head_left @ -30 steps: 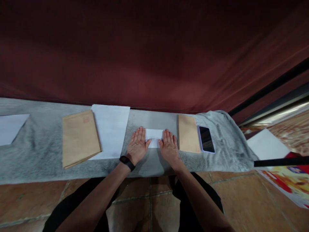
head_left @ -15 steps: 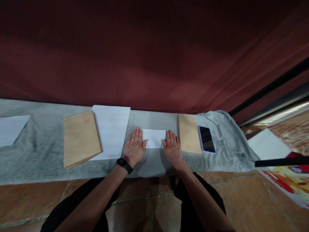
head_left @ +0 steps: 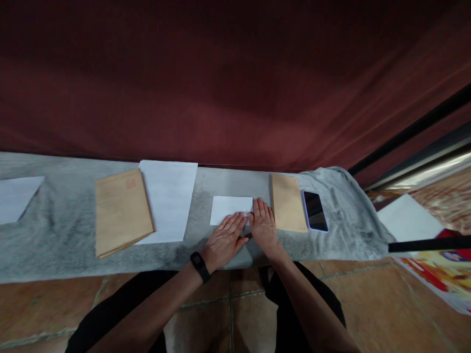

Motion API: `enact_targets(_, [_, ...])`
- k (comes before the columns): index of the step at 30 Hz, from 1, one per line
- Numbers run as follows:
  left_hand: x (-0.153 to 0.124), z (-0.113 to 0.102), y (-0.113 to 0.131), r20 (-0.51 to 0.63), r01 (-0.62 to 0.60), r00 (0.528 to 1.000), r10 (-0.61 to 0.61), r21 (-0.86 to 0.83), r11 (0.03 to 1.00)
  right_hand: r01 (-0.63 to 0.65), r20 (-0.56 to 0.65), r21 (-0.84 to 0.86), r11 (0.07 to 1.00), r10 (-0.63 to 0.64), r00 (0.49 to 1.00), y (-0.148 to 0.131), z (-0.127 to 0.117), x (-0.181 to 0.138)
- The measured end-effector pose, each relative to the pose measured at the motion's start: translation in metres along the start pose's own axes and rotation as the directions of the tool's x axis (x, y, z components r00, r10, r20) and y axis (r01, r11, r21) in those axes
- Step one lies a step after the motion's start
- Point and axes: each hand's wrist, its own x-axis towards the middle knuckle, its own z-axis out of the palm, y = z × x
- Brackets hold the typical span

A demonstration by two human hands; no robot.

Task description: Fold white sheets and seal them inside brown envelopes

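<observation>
A small white folded-looking sheet of paper [head_left: 226,206] lies flat on the grey cloth in front of me. My left hand [head_left: 225,240] rests on its lower right part, fingers stretched out and palm down. My right hand [head_left: 263,224] lies flat at the paper's right edge, its fingers extended and its thumb close to the left fingertips. Neither hand grips anything. The paper's lower right corner is hidden under the hands. Just right of my right hand is a brown envelope [head_left: 289,203].
Grey cloth [head_left: 66,206] covers the narrow surface. To the left lie a large white sheet [head_left: 171,201], several stacked brown envelopes [head_left: 123,211] and another white paper [head_left: 18,196]. A phone [head_left: 315,211] lies at the right. A dark red fabric wall [head_left: 221,98] rises behind.
My left hand has moved right from the paper's left edge across its lower part, next to my right hand. The paper's left edge is now uncovered. My right hand has hardly moved.
</observation>
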Motion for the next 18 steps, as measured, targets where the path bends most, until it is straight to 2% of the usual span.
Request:
enact_targets(8, [-0.014, -0.004, -0.008, -0.045, 0.081, 0.996, -0.080, 0.040, 0.996, 0.012, -0.004, 0.070, 0.997, -0.011, 1.000, -0.001, -0.010, 0.000])
enact_targets(11, [-0.017, -0.002, -0.009, -0.054, 0.097, 0.994, -0.094, 0.045, 0.994, 0.118, 0.022, 0.160, 0.980, -0.123, 0.992, -0.017, -0.014, -0.003])
enact_targets(14, [-0.020, 0.003, -0.011, -0.056, 0.086, 0.995, -0.084, 0.041, 0.995, 0.263, 0.089, 0.264, 0.928, -0.295, 0.951, -0.038, -0.016, -0.012])
enact_targets(18, [-0.023, 0.007, -0.013, -0.059, 0.086, 0.995, -0.083, 0.055, 0.995, 0.274, 0.149, 0.265, 0.924, -0.320, 0.935, -0.051, -0.013, -0.025])
